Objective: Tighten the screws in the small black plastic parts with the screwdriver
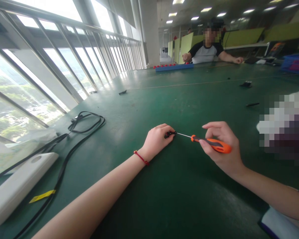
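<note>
My left hand [158,139], with a red cord bracelet at the wrist, is closed around a small black part [169,134] on the green table. Most of that part is hidden by the fingers, so its kind does not show. My right hand [223,146] grips an orange and dark grey screwdriver [220,146] by its handle, the thumb below and the index finger stretched out above. The thin metal shaft points left, and its tip meets the black part at my left hand.
A white power strip [22,186] and black cables [72,156] lie on the left. Beyond are small black pieces [246,84] and a blue rack with red items [174,67]. A person [206,53] sits across the table [129,113]; a blue basket [295,63] stands far right.
</note>
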The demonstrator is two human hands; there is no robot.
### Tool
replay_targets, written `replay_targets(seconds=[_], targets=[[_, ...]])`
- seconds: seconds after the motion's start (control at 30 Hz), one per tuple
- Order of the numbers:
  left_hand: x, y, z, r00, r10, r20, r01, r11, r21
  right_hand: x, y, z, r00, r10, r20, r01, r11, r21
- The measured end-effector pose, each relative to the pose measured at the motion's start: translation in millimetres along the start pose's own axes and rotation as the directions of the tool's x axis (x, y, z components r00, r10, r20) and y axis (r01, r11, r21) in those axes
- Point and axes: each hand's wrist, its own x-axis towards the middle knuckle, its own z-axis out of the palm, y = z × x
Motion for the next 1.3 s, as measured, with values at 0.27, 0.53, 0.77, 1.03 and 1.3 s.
replay_targets(seconds=[0.27, 0.53, 0.77, 1.03, 1.3], targets=[[0.4, 0.3, -0.6, 1.0, -0.005, 0.002, 0.005, 1.0, -0.004, -0.9, -0.5, 0.1, 0.999, -0.027, -0.042, 0.029, 0.998, 0.051], [-0.1, 0.1, 0.1, 1.0, -0.006, 0.004, 0.006, 1.0, -0.006, -2.9, 0.3, 0.6, 0.997, -0.021, -0.078, 0.021, 1.0, 0.001], [-0.3, 0.1, -0.3, 1.0, -0.001, 0.005, 0.001, 1.0, -0.016, -3.4, 0.1, -0.5, 1.0, 0.011, -0.026, -0.013, 0.997, -0.075], [0.1, -0.6, -0.7, 1.0, 0.005, 0.002, -0.005, 1.0, -0.013, -2.6, -2.3, -0.5, 1.0, 0.01, 0.016, -0.01, 1.0, -0.026], [-0.1, 0.3, -0.8, 1.0, -0.001, 0.0, 0.001, 1.0, -0.008, -2.2, 0.4, 0.3, 0.999, 0.015, -0.031, -0.014, 1.0, 0.024]])
